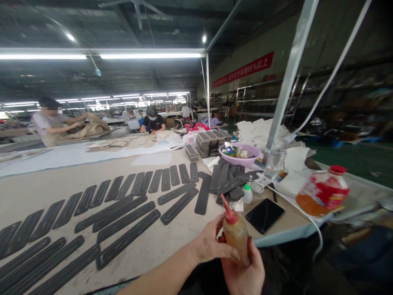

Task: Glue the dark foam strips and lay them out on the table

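Note:
Both my hands are wrapped round a glue bottle (236, 234) with a cloudy amber body and a red pointed nozzle, tilted slightly to the left. My left hand (215, 241) grips it from the left side, thumb across its front. Underneath and to the right, my right hand (245, 270) cups the lower part of the bottle. Beyond the hands, dark grey rounded strips (129, 227) lie in rows over the table (172, 254); pale lines run along many of them. More dark pieces (227, 178) are heaped just behind the bottle.
A black phone or tablet (265, 215), a small green-capped bottle (247, 194) and a large red-capped jug (322, 190) stand or lie to the right. Behind are a purple basin (245, 157), stacked grey pieces (208, 143) and a metal post (290, 78). Co-workers (50, 121) sit or stand farther back.

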`<state>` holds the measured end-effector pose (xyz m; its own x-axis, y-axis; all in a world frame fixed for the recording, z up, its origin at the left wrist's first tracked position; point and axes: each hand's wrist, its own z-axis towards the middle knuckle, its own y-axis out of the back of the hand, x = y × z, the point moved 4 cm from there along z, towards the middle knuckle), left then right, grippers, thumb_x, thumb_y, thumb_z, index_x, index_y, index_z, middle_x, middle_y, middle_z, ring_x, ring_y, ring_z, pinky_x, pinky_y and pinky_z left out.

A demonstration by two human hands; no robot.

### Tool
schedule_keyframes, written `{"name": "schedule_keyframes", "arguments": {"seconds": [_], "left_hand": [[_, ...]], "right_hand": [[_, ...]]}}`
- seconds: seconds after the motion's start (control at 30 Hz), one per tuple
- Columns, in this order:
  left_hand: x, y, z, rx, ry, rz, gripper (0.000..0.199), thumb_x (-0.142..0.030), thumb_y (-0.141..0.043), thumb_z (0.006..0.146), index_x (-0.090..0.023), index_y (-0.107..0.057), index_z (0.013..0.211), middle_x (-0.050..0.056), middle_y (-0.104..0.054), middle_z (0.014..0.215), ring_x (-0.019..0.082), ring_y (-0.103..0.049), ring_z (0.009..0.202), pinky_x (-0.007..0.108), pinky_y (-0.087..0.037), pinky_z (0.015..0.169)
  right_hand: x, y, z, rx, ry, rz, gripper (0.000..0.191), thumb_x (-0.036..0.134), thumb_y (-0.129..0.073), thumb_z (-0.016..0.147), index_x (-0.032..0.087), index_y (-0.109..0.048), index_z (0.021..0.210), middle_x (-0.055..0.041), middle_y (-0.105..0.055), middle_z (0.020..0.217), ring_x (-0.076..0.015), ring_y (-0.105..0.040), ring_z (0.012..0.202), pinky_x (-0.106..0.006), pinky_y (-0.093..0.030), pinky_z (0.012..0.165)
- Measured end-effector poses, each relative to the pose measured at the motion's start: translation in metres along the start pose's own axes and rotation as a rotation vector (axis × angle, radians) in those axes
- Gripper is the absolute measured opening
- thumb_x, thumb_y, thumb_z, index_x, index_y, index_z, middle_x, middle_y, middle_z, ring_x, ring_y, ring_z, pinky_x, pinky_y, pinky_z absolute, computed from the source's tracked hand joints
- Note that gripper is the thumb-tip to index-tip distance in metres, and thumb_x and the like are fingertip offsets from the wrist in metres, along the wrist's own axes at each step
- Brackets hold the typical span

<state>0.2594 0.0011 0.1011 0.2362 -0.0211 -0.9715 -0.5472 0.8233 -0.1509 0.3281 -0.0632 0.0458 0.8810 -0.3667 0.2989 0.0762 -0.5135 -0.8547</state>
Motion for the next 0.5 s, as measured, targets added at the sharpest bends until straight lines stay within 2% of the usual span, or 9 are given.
{"name": "schedule_keyframes", "arguments": {"seconds": [0.07, 0.13, 0.23, 0.33, 0.43, 0.5], "left_hand": [[-0.007, -0.005, 0.002, 0.011, 0.032, -0.009, 0.094, -0.031, -0.090, 0.047, -0.019, -0.046, 0.130, 0.012, -0.058, 0.121, 0.029, -0.056, 0.108, 0.037, -0.048, 0.088], [-0.011, -0.003, 0.004, -0.004, 0.014, 0.012, 0.090, -0.026, -0.091, 0.045, -0.017, -0.049, 0.124, 0.010, -0.060, 0.114, 0.027, -0.058, 0.104, 0.035, -0.048, 0.088], [-0.009, 0.006, 0.003, -0.080, -0.021, -0.017, 0.071, -0.027, -0.088, 0.052, -0.015, -0.052, 0.112, 0.008, -0.063, 0.103, 0.023, -0.060, 0.095, 0.034, -0.048, 0.086], [-0.002, 0.015, 0.003, -0.177, -0.044, -0.069, 0.064, -0.028, -0.085, 0.058, -0.016, -0.049, 0.109, 0.007, -0.064, 0.098, 0.021, -0.062, 0.088, 0.033, -0.049, 0.081], [-0.001, 0.022, 0.009, -0.301, -0.067, 0.007, 0.065, -0.027, -0.085, 0.057, -0.016, -0.048, 0.110, 0.005, -0.063, 0.095, 0.019, -0.061, 0.084, 0.031, -0.050, 0.078], [-0.001, 0.025, 0.018, -0.404, -0.049, 0.105, 0.065, -0.027, -0.085, 0.055, -0.017, -0.050, 0.108, 0.004, -0.063, 0.096, 0.019, -0.060, 0.085, 0.031, -0.049, 0.080]], "right_hand": [[-0.003, 0.000, 0.000, 0.022, 0.002, -0.023, 0.035, 0.043, -0.069, 0.068, 0.022, -0.069, 0.096, -0.0065, -0.068, 0.098, -0.0248, -0.064, 0.089, -0.037, -0.053, 0.074], [-0.008, -0.001, 0.001, 0.055, 0.011, -0.068, 0.041, 0.044, -0.071, 0.069, 0.022, -0.067, 0.103, -0.0061, -0.067, 0.104, -0.0252, -0.062, 0.097, -0.037, -0.052, 0.080], [-0.016, -0.002, 0.004, 0.111, 0.059, -0.198, 0.055, 0.051, -0.068, 0.073, 0.024, -0.058, 0.120, -0.0047, -0.061, 0.117, -0.0249, -0.055, 0.111, -0.037, -0.047, 0.088], [-0.015, -0.004, 0.008, 0.120, 0.197, -0.279, 0.063, 0.060, -0.060, 0.079, 0.031, -0.044, 0.133, -0.0018, -0.055, 0.126, -0.0217, -0.050, 0.116, -0.036, -0.044, 0.092], [0.000, -0.001, 0.011, 0.037, 0.324, -0.172, 0.055, 0.062, -0.055, 0.081, 0.030, -0.049, 0.125, -0.0003, -0.056, 0.116, -0.0165, -0.053, 0.108, -0.030, -0.044, 0.087], [0.012, 0.003, 0.012, -0.007, 0.324, -0.061, 0.047, 0.061, -0.055, 0.081, 0.027, -0.055, 0.114, 0.0005, -0.057, 0.105, -0.0138, -0.055, 0.099, -0.027, -0.045, 0.083]]}}
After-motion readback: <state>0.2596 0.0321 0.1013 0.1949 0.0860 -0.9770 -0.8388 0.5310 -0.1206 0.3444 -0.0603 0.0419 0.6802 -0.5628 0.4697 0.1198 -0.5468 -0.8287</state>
